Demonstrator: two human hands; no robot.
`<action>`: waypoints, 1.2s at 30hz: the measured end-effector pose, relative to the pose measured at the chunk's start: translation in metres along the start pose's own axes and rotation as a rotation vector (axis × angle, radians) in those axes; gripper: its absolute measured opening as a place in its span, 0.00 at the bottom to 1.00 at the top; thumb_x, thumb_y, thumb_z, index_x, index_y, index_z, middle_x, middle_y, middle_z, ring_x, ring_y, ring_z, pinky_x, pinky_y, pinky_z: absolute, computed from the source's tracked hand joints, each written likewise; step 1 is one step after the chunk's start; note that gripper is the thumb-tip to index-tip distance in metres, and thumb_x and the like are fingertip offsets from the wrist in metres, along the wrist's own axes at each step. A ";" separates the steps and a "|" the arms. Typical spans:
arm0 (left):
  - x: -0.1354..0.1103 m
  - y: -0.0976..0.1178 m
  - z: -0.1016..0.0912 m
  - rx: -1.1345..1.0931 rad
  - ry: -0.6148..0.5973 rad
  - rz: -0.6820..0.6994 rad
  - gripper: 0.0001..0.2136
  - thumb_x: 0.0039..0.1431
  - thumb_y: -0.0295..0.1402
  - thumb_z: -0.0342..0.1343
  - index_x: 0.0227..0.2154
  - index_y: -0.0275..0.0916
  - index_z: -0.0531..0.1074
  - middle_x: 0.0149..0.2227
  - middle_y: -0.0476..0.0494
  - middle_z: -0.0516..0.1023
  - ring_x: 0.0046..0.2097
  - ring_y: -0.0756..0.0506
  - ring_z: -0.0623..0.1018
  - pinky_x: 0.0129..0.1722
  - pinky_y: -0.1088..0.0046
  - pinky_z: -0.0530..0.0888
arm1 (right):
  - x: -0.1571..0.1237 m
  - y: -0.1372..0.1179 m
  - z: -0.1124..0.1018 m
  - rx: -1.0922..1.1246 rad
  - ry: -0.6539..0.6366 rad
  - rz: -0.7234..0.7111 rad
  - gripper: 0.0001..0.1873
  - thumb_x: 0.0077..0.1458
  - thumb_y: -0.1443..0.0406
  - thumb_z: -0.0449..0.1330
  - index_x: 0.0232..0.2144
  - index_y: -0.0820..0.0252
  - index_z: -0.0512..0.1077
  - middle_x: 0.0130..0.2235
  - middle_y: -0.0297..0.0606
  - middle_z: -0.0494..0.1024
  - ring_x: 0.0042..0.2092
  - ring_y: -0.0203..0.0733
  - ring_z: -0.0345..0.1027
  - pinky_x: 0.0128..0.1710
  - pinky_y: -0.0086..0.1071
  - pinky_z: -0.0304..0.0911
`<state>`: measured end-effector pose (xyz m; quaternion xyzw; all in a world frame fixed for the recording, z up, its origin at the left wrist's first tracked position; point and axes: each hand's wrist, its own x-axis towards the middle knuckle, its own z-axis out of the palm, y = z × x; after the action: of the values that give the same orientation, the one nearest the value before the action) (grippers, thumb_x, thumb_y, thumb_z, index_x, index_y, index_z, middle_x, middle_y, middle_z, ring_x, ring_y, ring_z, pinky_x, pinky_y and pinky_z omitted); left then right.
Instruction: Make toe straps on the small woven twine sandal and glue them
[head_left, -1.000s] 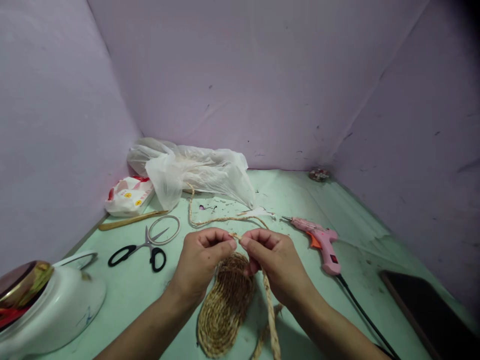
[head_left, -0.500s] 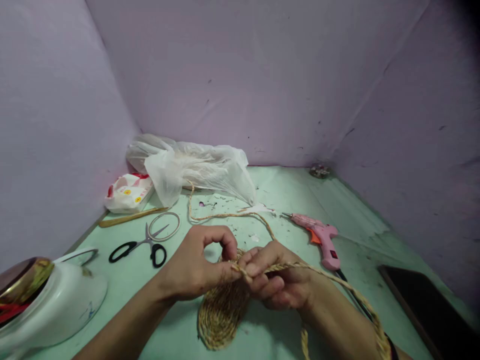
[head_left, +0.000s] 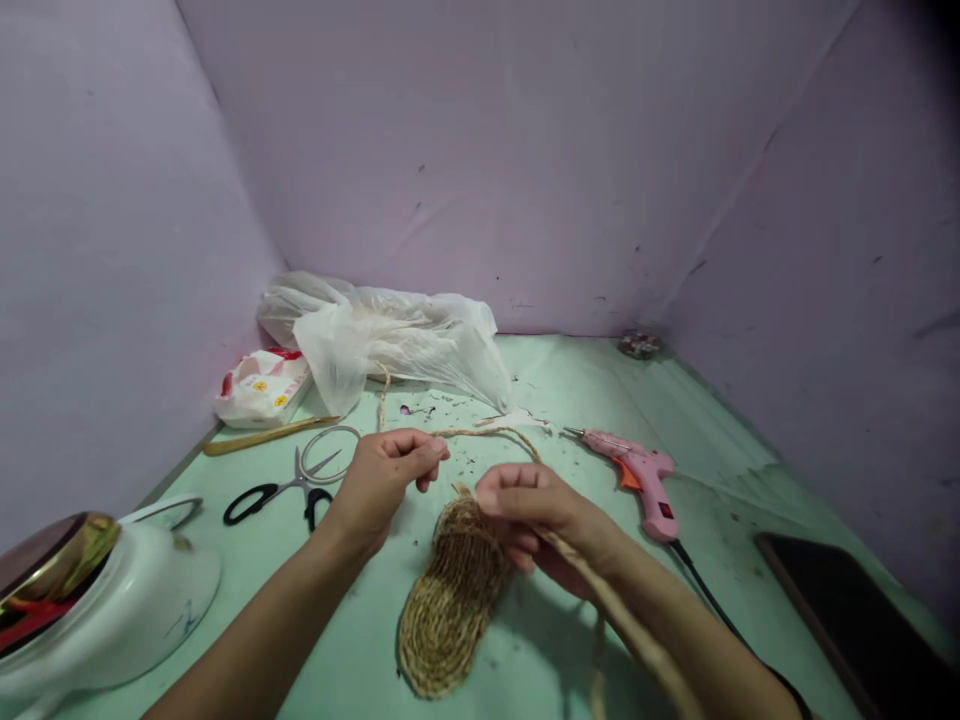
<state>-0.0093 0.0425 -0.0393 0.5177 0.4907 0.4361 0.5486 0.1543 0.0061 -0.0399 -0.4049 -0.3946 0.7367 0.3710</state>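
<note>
A coiled, braided straw piece shaped like a slipper point(head_left: 442, 620) lies on the table in the middle front, its narrower end partly behind my right hand. My right hand point(head_left: 544, 515) pinches a straw rope point(head_left: 611, 600) at the top of this piece; the rope runs back along the forearm toward me. My left hand point(head_left: 394, 475) is held up to the left of it, apart from the straw. Its thumb and fingers are pressed together, and anything between them is too small to make out.
Black-handled scissors point(head_left: 289, 487) and a ring point(head_left: 304, 462) lie left. A pink glue gun point(head_left: 637, 470) and dark phone-like slab point(head_left: 840, 610) lie right. White plastic bag point(head_left: 412, 330), packet point(head_left: 262, 385), curved strip point(head_left: 262, 437) and a white vessel point(head_left: 150, 610) stand about.
My left hand has come off the straw and moved up and left. My right hand has shifted slightly right with the rope, uncovering more of the slipper-shaped piece.
</note>
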 end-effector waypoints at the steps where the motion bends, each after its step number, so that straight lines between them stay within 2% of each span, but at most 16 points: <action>1: -0.001 0.002 0.000 0.000 -0.009 0.007 0.09 0.43 0.33 0.59 0.16 0.33 0.71 0.16 0.51 0.69 0.21 0.55 0.64 0.24 0.78 0.61 | 0.001 0.002 0.001 -0.157 0.190 -0.165 0.05 0.41 0.66 0.59 0.18 0.61 0.69 0.13 0.25 0.61 0.15 0.26 0.50 0.13 0.22 0.52; 2: -0.002 0.004 0.001 -0.002 -0.021 -0.001 0.09 0.44 0.34 0.59 0.16 0.33 0.71 0.17 0.50 0.69 0.22 0.54 0.64 0.24 0.78 0.61 | 0.002 0.004 0.001 -0.341 0.355 -0.333 0.05 0.42 0.66 0.59 0.19 0.61 0.69 0.16 0.27 0.64 0.17 0.28 0.53 0.16 0.23 0.53; 4: -0.005 0.007 0.002 -0.007 -0.037 -0.051 0.11 0.45 0.36 0.58 0.18 0.32 0.73 0.17 0.50 0.70 0.21 0.54 0.65 0.24 0.78 0.62 | 0.004 0.009 0.000 -0.689 0.531 -0.644 0.04 0.46 0.68 0.57 0.21 0.62 0.70 0.20 0.32 0.69 0.21 0.31 0.59 0.21 0.26 0.56; 7: -0.008 0.007 0.006 -0.018 -0.068 -0.150 0.17 0.47 0.43 0.55 0.18 0.32 0.71 0.16 0.49 0.69 0.21 0.53 0.66 0.23 0.77 0.62 | 0.004 0.017 -0.003 -0.990 0.510 -0.976 0.06 0.49 0.72 0.55 0.26 0.66 0.72 0.23 0.36 0.71 0.24 0.34 0.62 0.25 0.27 0.58; 11: -0.012 0.005 0.012 0.002 -0.125 -0.195 0.21 0.47 0.49 0.52 0.17 0.33 0.69 0.17 0.48 0.68 0.20 0.52 0.66 0.21 0.76 0.62 | 0.004 0.024 -0.004 -1.233 0.444 -1.119 0.08 0.51 0.74 0.53 0.26 0.67 0.72 0.21 0.38 0.69 0.24 0.35 0.62 0.23 0.28 0.56; 14: -0.015 0.004 0.015 0.142 -0.169 -0.122 0.20 0.49 0.48 0.50 0.15 0.35 0.65 0.15 0.51 0.64 0.19 0.52 0.63 0.21 0.75 0.60 | 0.003 0.025 0.001 -1.302 0.431 -1.156 0.09 0.52 0.73 0.53 0.25 0.65 0.73 0.21 0.37 0.69 0.23 0.34 0.61 0.22 0.27 0.55; 16: -0.018 0.004 0.016 0.300 -0.168 -0.013 0.18 0.51 0.44 0.49 0.13 0.37 0.60 0.14 0.53 0.58 0.19 0.53 0.60 0.21 0.75 0.58 | 0.001 0.023 0.005 -1.199 0.440 -1.103 0.09 0.51 0.73 0.53 0.24 0.65 0.73 0.20 0.36 0.69 0.22 0.33 0.61 0.22 0.26 0.55; 17: -0.019 0.003 0.016 0.398 -0.153 0.064 0.18 0.52 0.42 0.48 0.12 0.38 0.57 0.14 0.54 0.56 0.19 0.53 0.58 0.21 0.75 0.56 | 0.000 0.021 0.008 -1.110 0.454 -1.031 0.09 0.51 0.72 0.53 0.24 0.65 0.72 0.20 0.36 0.69 0.22 0.33 0.61 0.22 0.26 0.55; 21: -0.021 -0.003 0.012 0.776 -0.037 0.551 0.16 0.57 0.33 0.45 0.14 0.38 0.56 0.17 0.53 0.56 0.22 0.52 0.59 0.23 0.74 0.56 | -0.001 0.015 0.016 -0.651 0.443 -0.539 0.10 0.48 0.65 0.56 0.19 0.64 0.69 0.17 0.32 0.66 0.19 0.31 0.58 0.19 0.25 0.53; 23: -0.019 -0.007 0.009 0.849 -0.027 0.778 0.14 0.57 0.29 0.44 0.16 0.37 0.59 0.18 0.51 0.60 0.23 0.51 0.61 0.25 0.73 0.57 | 0.000 0.012 0.016 -0.417 0.371 -0.344 0.10 0.46 0.62 0.57 0.19 0.63 0.68 0.15 0.29 0.63 0.18 0.30 0.56 0.17 0.24 0.52; 26: -0.015 -0.010 0.005 0.829 -0.086 0.935 0.13 0.57 0.27 0.44 0.17 0.36 0.63 0.18 0.49 0.62 0.23 0.51 0.63 0.25 0.74 0.59 | 0.002 0.010 0.014 -0.140 0.231 -0.195 0.10 0.40 0.61 0.61 0.20 0.63 0.69 0.13 0.26 0.63 0.15 0.29 0.56 0.16 0.25 0.54; 28: -0.012 -0.009 0.001 0.834 -0.120 0.928 0.15 0.57 0.30 0.44 0.17 0.36 0.64 0.17 0.49 0.64 0.22 0.51 0.64 0.25 0.74 0.59 | 0.003 0.008 0.012 -0.033 0.157 -0.135 0.10 0.37 0.61 0.62 0.20 0.63 0.69 0.13 0.26 0.64 0.13 0.28 0.55 0.15 0.24 0.54; 29: -0.011 -0.007 -0.002 0.863 -0.122 0.880 0.15 0.57 0.33 0.46 0.16 0.36 0.65 0.17 0.49 0.65 0.22 0.51 0.64 0.24 0.74 0.59 | 0.003 0.007 0.011 -0.006 0.140 -0.114 0.10 0.36 0.61 0.63 0.19 0.63 0.69 0.12 0.26 0.64 0.13 0.27 0.54 0.14 0.24 0.54; 32: -0.005 0.008 -0.016 1.015 -0.027 0.563 0.19 0.57 0.43 0.44 0.18 0.37 0.69 0.17 0.48 0.69 0.22 0.49 0.67 0.24 0.74 0.59 | 0.003 0.004 0.009 0.013 0.186 -0.106 0.10 0.35 0.62 0.64 0.17 0.62 0.68 0.12 0.25 0.63 0.13 0.26 0.53 0.14 0.23 0.54; 34: -0.002 0.021 -0.031 1.112 0.087 0.327 0.24 0.59 0.45 0.36 0.20 0.39 0.71 0.19 0.46 0.71 0.24 0.47 0.70 0.25 0.74 0.59 | 0.004 0.003 0.008 0.023 0.266 -0.116 0.10 0.34 0.62 0.65 0.17 0.62 0.68 0.12 0.24 0.63 0.13 0.26 0.53 0.14 0.24 0.56; 36: 0.002 0.034 -0.047 1.278 0.211 0.148 0.25 0.59 0.46 0.34 0.23 0.40 0.72 0.23 0.43 0.74 0.27 0.43 0.72 0.25 0.72 0.60 | 0.005 0.003 0.006 0.019 0.348 -0.131 0.10 0.33 0.63 0.66 0.17 0.62 0.69 0.13 0.24 0.64 0.14 0.26 0.54 0.15 0.25 0.57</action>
<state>-0.0550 0.0536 -0.0048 0.7286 0.6679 0.1435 0.0500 0.1464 0.0073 -0.0423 -0.4962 -0.3431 0.6336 0.4843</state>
